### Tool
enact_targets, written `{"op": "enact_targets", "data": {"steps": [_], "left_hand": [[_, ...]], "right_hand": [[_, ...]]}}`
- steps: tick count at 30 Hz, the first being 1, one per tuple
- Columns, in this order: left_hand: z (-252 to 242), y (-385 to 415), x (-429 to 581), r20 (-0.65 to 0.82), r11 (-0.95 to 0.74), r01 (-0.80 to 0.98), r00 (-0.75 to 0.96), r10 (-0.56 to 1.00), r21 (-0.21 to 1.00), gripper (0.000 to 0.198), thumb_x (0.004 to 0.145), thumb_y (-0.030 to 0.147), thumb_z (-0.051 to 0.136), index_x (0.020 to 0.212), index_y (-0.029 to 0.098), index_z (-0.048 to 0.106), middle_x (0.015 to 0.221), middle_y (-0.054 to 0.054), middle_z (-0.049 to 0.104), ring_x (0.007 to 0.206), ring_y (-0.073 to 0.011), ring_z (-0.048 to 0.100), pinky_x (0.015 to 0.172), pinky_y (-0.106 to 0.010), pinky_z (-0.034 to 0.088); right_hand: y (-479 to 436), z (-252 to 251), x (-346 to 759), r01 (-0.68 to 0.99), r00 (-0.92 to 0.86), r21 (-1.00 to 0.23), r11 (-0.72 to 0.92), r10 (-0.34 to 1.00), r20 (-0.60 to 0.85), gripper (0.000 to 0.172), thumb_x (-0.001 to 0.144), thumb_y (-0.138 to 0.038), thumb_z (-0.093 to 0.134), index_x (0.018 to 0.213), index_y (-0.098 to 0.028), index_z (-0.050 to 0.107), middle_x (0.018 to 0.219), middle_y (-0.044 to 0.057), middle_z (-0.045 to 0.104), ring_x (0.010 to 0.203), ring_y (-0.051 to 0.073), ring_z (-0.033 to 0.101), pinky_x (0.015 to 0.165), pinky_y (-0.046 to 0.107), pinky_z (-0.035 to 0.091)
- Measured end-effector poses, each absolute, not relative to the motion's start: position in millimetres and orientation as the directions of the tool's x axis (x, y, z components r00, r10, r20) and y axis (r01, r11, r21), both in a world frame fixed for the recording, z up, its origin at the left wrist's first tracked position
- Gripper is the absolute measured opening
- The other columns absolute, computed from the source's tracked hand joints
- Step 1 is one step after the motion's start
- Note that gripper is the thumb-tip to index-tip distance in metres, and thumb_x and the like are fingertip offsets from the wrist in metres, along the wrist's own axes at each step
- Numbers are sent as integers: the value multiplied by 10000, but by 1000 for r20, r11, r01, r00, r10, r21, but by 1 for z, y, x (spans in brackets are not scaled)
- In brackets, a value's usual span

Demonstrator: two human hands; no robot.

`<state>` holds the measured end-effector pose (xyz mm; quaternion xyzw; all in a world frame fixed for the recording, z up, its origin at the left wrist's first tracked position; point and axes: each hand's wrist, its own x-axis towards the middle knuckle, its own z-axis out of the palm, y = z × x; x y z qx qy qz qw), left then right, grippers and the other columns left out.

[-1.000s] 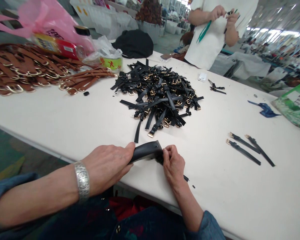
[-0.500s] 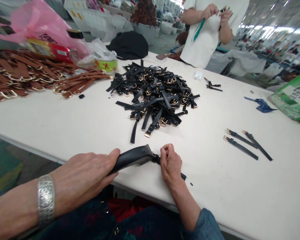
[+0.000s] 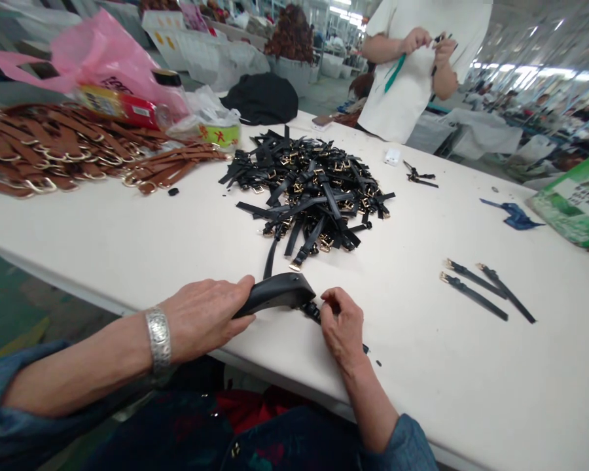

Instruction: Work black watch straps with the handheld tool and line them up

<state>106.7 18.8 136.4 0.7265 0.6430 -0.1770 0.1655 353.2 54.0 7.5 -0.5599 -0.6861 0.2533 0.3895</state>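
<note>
My left hand [image 3: 211, 311], with a silver bracelet at the wrist, is closed around a black electric clipper [image 3: 277, 291]. This handheld tool points right, its head close above the buckle end of a black buckled strap [image 3: 312, 310]. Fingers curled, my right hand [image 3: 342, 324] holds that strap near the table's front edge. Part of the strap is hidden beneath the hand, and its far end comes out on the right. Beyond both hands lies a heap of black straps [image 3: 319, 190] with gold buckles.
Several brown straps [image 3: 53, 154] are piled at the left, beside a pink bag [image 3: 103, 52] and a red bottle [image 3: 137, 111]. Separate black straps [image 3: 474, 296] lie at the right, near a green package [image 3: 576, 196]. Across the white table [image 3: 142, 242] stands another person [image 3: 397, 98].
My left hand and the clipper have shifted right, and the clipper's head now overlaps the strap's buckle end. My right hand's fingers have moved slightly. The view has shifted a little.
</note>
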Motion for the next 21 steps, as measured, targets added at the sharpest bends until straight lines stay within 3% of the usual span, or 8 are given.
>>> {"op": "enact_targets", "data": {"steps": [4, 8, 11, 15, 21], "left_hand": [[121, 4, 86, -421, -87, 995, 100, 901, 51, 343, 1020, 452, 480, 1220, 223, 640, 923, -160, 847, 916, -416, 844, 817, -484, 616], [112, -2, 81, -407, -65, 996, 86, 909, 63, 352, 1007, 438, 513, 1246, 223, 655, 875, -140, 835, 882, -412, 842, 816, -485, 619], [113, -7, 85, -408, -80, 995, 97, 908, 58, 353, 1017, 407, 521, 1288, 221, 649, 964, -160, 857, 968, -419, 852, 857, -494, 632], [117, -19, 87, -353, -55, 995, 81, 932, 81, 331, 1030, 404, 499, 1266, 239, 662, 1049, -174, 873, 984, -409, 850, 855, -500, 633], [128, -28, 95, -400, -76, 987, 127, 907, 141, 306, 1040, 401, 449, 1202, 245, 656, 1013, -130, 875, 899, -333, 846, 790, -442, 606]], "right_hand": [[54, 11, 362, 496, -202, -797, 346, 938, 282, 239, 718, -188, 586, 916, -234, 713, 899, 32, 699, 739, 195, 669, 733, 314, 560], [50, 15, 366, 594, -293, -719, 361, 929, 224, 233, 767, -185, 728, 992, -219, 778, 987, 64, 748, 869, 244, 725, 828, 366, 603], [49, 13, 365, 645, -319, -679, 350, 931, 177, 282, 829, -162, 779, 1099, -234, 820, 1060, 73, 791, 944, 258, 757, 898, 386, 614], [49, 8, 364, 652, -334, -665, 365, 925, 180, 220, 850, -141, 815, 1044, -243, 835, 991, 60, 800, 951, 264, 769, 911, 383, 614], [50, 4, 364, 657, -282, -679, 327, 942, 180, 197, 804, -123, 850, 957, -242, 818, 929, 39, 799, 903, 258, 763, 854, 373, 593]]}}
